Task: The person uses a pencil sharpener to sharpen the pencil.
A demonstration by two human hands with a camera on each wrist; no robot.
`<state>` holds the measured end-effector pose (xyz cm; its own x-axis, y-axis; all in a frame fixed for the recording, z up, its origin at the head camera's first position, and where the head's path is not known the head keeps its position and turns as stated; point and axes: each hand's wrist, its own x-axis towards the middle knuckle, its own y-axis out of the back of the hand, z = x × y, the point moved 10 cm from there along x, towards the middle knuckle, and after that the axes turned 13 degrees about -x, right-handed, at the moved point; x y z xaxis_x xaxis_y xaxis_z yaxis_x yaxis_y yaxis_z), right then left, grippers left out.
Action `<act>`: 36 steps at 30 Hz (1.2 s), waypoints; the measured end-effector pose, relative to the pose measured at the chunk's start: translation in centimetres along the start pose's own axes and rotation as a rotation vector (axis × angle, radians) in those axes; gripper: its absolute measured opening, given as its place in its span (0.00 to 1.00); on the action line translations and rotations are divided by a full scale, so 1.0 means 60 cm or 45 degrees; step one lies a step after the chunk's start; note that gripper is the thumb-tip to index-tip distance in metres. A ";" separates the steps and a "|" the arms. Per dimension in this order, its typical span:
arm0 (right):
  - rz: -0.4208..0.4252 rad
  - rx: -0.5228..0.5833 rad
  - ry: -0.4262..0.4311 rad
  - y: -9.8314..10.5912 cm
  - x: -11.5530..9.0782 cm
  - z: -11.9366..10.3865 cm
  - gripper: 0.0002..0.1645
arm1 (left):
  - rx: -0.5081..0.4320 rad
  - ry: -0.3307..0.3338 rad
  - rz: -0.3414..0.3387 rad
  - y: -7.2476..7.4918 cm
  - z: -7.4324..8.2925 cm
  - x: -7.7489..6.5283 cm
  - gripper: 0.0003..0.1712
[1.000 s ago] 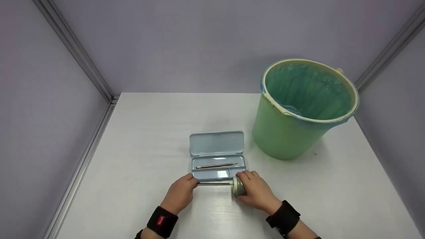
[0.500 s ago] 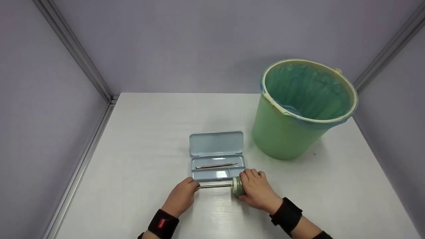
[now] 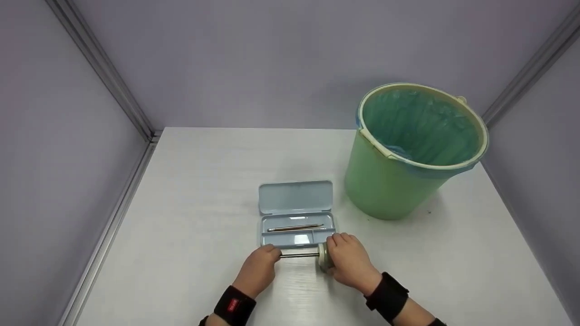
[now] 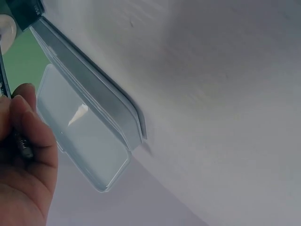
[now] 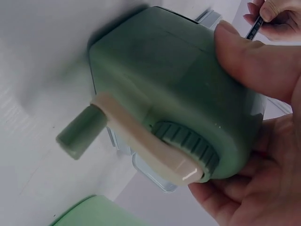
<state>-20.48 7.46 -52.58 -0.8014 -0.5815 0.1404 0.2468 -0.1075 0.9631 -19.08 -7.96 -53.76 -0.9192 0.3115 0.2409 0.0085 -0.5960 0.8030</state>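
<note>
My right hand (image 3: 353, 262) grips a green crank pencil sharpener (image 5: 174, 80) around its body, thumb on one side and fingers on the other. Its cream crank arm (image 5: 141, 136) with a green knob points away from the hand. From the left, my left hand (image 3: 257, 270) pinches a dark pencil (image 3: 300, 255), whose far end meets the sharpener's pale front. The pencil's tip is hidden there. Just beyond both hands lies an open light-blue pencil case (image 3: 295, 197), its lid folded back. A couple of slim pencils (image 3: 294, 227) lie in its long compartment.
A large green bucket (image 3: 385, 190) with a bag liner stands at the right, behind the pencil case. Grey-lilac panels (image 3: 272, 63) wall the white table (image 3: 199, 181) at the back and both sides.
My left hand has moved right, closer to the sharpener, and slightly nearer me; less of the pencil shows between the hands. The right hand shifts only slightly, still holding the sharpener.
</note>
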 end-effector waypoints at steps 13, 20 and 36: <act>0.089 -0.080 0.012 0.014 -0.001 -0.003 0.39 | 0.034 -0.072 0.074 -0.004 0.015 0.012 0.11; 0.094 -0.097 0.008 0.015 0.000 -0.002 0.37 | 0.022 -0.092 0.106 -0.007 0.020 0.014 0.12; 0.068 -0.102 -0.015 0.015 0.004 -0.009 0.33 | -0.002 -0.113 0.144 -0.007 0.023 0.013 0.13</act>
<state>-20.14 6.82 -51.80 -0.7920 -0.5788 0.1940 0.3317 -0.1413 0.9327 -19.23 -6.43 -53.15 -0.8739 0.3069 0.3770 0.1092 -0.6318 0.7674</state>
